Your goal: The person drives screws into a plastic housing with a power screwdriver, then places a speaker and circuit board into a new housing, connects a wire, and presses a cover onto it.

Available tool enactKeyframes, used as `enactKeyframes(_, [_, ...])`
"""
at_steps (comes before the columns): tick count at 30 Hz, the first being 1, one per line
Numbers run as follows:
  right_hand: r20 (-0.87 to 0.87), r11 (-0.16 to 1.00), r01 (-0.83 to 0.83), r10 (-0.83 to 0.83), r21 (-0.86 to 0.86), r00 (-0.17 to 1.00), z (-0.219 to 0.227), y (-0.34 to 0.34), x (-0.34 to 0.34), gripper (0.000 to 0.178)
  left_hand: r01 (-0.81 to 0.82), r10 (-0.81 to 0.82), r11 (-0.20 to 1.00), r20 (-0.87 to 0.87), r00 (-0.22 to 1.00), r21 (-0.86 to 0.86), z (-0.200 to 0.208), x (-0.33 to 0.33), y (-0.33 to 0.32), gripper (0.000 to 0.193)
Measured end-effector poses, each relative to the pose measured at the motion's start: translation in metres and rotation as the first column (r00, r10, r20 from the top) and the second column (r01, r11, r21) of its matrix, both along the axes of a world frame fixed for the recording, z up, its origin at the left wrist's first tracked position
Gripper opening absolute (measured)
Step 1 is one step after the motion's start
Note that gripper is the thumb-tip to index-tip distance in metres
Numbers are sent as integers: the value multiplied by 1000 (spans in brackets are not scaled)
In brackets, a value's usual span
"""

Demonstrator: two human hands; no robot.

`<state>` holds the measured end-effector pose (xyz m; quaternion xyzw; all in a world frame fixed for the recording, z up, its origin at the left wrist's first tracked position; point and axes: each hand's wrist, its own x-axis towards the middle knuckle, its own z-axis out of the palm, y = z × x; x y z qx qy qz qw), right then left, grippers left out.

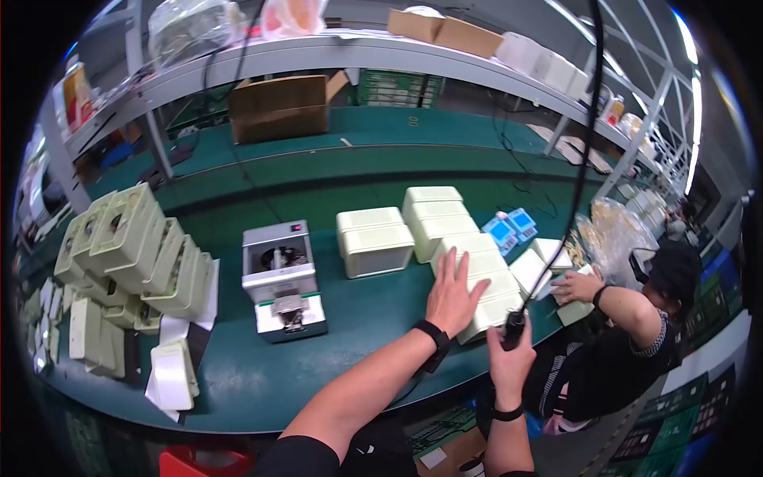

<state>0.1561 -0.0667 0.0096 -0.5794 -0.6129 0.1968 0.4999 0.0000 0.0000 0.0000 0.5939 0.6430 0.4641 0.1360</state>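
Note:
My left hand [454, 296] lies with spread fingers on a row of cream plastic housings [490, 280] near the table's front edge. My right hand [511, 362] is wrapped round a black electric screwdriver [514, 324] with a dark cord running up from it. The tool's lower end is at the right side of the nearest housing; its tip is hidden, so contact cannot be told. Behind stand more cream housings [435, 213], and a pair [373, 241] sits left of them.
A grey machine [280, 266] stands left of centre. Cream housings are stacked [131, 238] at the far left. On the right, a co-worker's hand [578, 287] touches a cream part. Two blue devices [510, 228] lie near a clear plastic bag [624, 238]. A shelf [350, 49] spans the back.

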Motion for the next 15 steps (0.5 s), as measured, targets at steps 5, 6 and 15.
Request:
enactKeyframes(5, [-239,992,-51,22,-114,971,29,-33,13,45,25,-8,970,-71,997,241,23,-61,-105,71])
enactKeyframes(6, [-368,984,-113,55,-136,928,33,-55,0,44,89,-88,968,-11,996,234,40,-86,-145,68])
enactKeyframes(15, [-516,756,-638,492,-147,701,27,-80,-100,41,-736,865,500,-219,451,456,71,-361,-402,60])
